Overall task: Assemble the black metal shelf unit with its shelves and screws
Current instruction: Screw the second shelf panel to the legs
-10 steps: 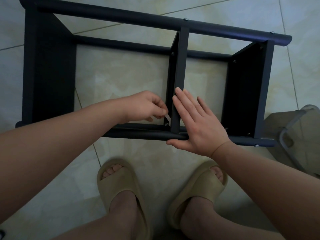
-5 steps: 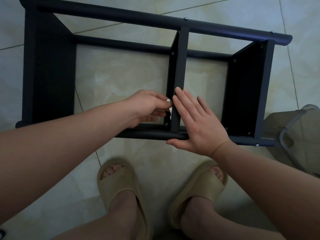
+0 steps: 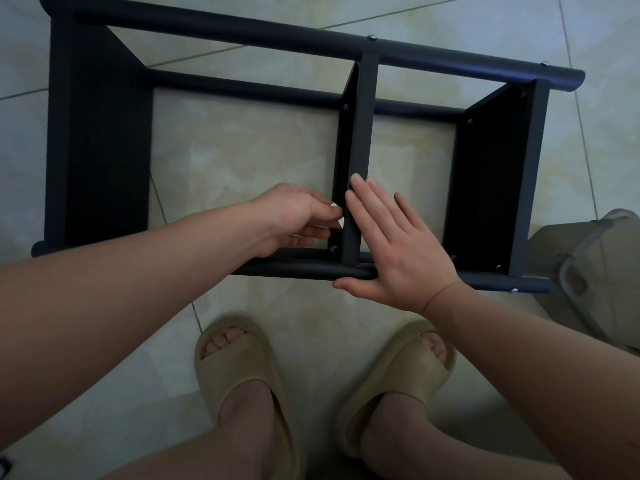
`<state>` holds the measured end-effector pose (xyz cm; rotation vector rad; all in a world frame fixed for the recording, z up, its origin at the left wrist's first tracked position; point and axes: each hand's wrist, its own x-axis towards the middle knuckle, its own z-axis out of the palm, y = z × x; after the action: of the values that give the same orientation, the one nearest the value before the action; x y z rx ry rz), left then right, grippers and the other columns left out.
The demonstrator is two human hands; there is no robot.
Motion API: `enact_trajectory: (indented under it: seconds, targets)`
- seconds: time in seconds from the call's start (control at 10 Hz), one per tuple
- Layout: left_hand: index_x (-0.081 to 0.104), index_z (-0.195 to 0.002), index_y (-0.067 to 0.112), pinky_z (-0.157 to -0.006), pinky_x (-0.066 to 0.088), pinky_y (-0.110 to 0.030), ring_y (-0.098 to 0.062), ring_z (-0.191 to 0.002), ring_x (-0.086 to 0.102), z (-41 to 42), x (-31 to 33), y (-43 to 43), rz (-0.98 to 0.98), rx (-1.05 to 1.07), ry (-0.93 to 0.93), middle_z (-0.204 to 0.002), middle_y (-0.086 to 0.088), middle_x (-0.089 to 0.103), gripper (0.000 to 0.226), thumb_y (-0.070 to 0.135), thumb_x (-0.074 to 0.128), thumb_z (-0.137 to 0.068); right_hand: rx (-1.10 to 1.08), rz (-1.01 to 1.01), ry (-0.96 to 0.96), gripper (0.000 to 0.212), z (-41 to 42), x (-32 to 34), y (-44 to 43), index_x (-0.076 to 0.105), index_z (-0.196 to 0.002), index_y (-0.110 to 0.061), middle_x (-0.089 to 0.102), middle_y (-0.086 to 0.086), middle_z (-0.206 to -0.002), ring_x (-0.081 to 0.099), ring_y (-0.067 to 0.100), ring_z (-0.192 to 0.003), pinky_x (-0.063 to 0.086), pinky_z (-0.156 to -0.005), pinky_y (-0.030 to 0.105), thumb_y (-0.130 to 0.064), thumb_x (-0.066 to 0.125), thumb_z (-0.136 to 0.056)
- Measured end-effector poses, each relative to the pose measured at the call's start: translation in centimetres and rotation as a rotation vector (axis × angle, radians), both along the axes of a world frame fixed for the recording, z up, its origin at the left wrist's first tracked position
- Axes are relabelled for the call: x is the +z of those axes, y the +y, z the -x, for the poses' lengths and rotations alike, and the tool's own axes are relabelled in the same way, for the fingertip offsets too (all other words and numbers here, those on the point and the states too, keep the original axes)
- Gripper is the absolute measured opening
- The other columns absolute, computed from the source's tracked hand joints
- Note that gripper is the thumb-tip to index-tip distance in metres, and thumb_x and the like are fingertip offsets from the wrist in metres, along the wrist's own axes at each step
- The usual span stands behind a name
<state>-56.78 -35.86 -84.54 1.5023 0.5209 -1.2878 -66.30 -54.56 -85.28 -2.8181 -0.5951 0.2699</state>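
Note:
The black metal shelf unit (image 3: 242,26) lies on its side on the tiled floor, its three shelves standing as upright panels. My right hand (image 3: 398,251) presses flat against the near end of the middle shelf (image 3: 363,133), thumb under the front rail. My left hand (image 3: 291,216) is curled on the left face of that shelf and pinches a small pale item (image 3: 341,223), too small to identify. A screw head (image 3: 333,248) shows just below the fingers, at the shelf's lower corner. More screw heads sit along the rails.
My feet in beige slippers (image 3: 242,375) stand just in front of the unit. A clear plastic container (image 3: 588,271) sits on the floor at the right, close to the unit's right end. Pale floor tiles surround the frame.
My left hand has shifted slightly up and right, closer to the middle shelf's left face. My right hand and the shelf unit have stayed put.

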Motion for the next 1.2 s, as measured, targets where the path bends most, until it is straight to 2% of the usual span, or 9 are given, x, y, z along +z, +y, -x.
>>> enact_trajectory:
  seconds: [0.2, 0.3, 0.4, 0.9, 1.2]
  targets:
    - [0.069, -0.102, 0.015, -0.075, 0.047, -0.027, -0.011, -0.078, 0.068, 0.1, 0.0, -0.2, 0.002, -0.040, 0.009, -0.073, 0.006, 0.074, 0.014, 0.027, 0.066, -0.094, 0.004, 0.008, -0.002, 0.106, 0.0, 0.0, 0.0, 0.024, -0.159, -0.002, 0.015, 0.013, -0.169, 0.014, 0.028, -0.157, 0.029, -0.119, 0.057, -0.078, 0.047, -0.088]
    - [0.066, -0.094, 0.017, -0.074, 0.045, -0.027, -0.009, -0.074, 0.067, 0.1, 0.0, -0.1, 0.022, -0.066, -0.006, -0.070, 0.007, 0.073, 0.009, 0.025, 0.063, -0.097, 0.003, 0.006, -0.007, 0.107, 0.0, 0.0, 0.0, 0.025, -0.159, -0.001, 0.016, 0.013, -0.168, 0.015, 0.028, -0.156, 0.029, -0.119, 0.057, -0.078, 0.048, -0.088]
    - [0.062, -0.086, 0.020, -0.070, 0.043, -0.025, -0.008, -0.073, 0.066, 0.0, -0.1, 0.1, 0.045, -0.091, -0.028, -0.069, 0.008, 0.073, 0.014, 0.022, 0.060, -0.099, 0.004, 0.006, -0.003, 0.106, 0.0, 0.0, 0.0, 0.024, -0.159, -0.001, 0.015, 0.013, -0.169, 0.014, 0.028, -0.157, 0.029, -0.119, 0.057, -0.077, 0.048, -0.088]
    - [0.063, -0.084, 0.017, -0.074, 0.043, -0.026, -0.009, -0.082, 0.066, 0.0, -0.2, 1.0, 0.101, -0.164, -0.058, -0.079, 0.006, 0.075, 0.018, 0.016, 0.056, -0.101, 0.003, 0.012, 0.009, 0.107, 0.0, 0.1, 0.0, 0.023, -0.159, -0.002, 0.013, 0.012, -0.169, 0.012, 0.027, -0.157, 0.028, -0.120, 0.057, -0.077, 0.048, -0.088]
    - [0.063, -0.087, 0.018, -0.077, 0.042, -0.028, -0.006, -0.081, 0.067, 0.0, -0.3, 2.0, 0.104, -0.264, -0.085, -0.085, 0.004, 0.077, 0.016, 0.017, 0.055, -0.101, 0.001, 0.008, 0.004, 0.106, 0.0, 0.1, 0.0, 0.025, -0.159, -0.001, 0.015, 0.012, -0.169, 0.014, 0.027, -0.157, 0.029, -0.119, 0.058, -0.077, 0.049, -0.088]
